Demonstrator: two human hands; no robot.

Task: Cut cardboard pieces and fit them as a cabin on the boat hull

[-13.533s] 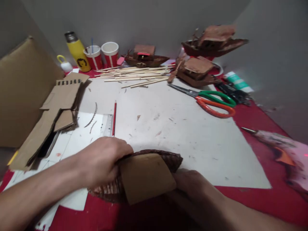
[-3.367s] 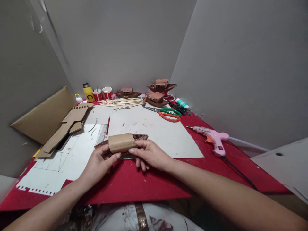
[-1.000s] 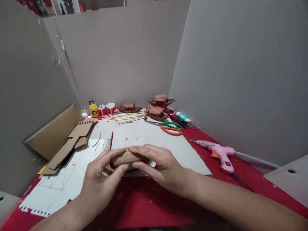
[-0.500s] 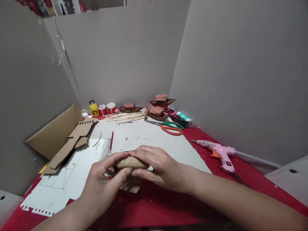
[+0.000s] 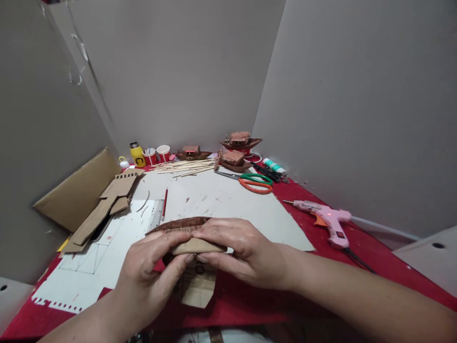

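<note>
Both hands meet near the table's front edge around a bent piece of tan cardboard (image 5: 198, 285). My left hand (image 5: 153, 267) pinches its left part between thumb and fingers. From the other side, my right hand (image 5: 239, 245) grips it the same way, thumb tips nearly touching. The cardboard's lower flap, with a dark printed mark, hangs below the thumbs. Just behind the fingers shows the curved brown edge of a boat hull (image 5: 178, 224), partly hidden by the hands; whether the fingers touch it I cannot tell.
Scissors (image 5: 255, 183), thin sticks (image 5: 183, 166) and small brown boats (image 5: 233, 161) lie at the back. A pink glue gun (image 5: 330, 220) rests at right. Cut cardboard (image 5: 103, 214), a red pencil (image 5: 164, 205) and a ruler (image 5: 156, 214) are at left; a yellow bottle (image 5: 137, 155) stands behind.
The cardboard has tilted, so more of its lower flap shows beneath my thumbs. The brown hull edge has come into view behind my fingers. The camera view has shifted slightly.
</note>
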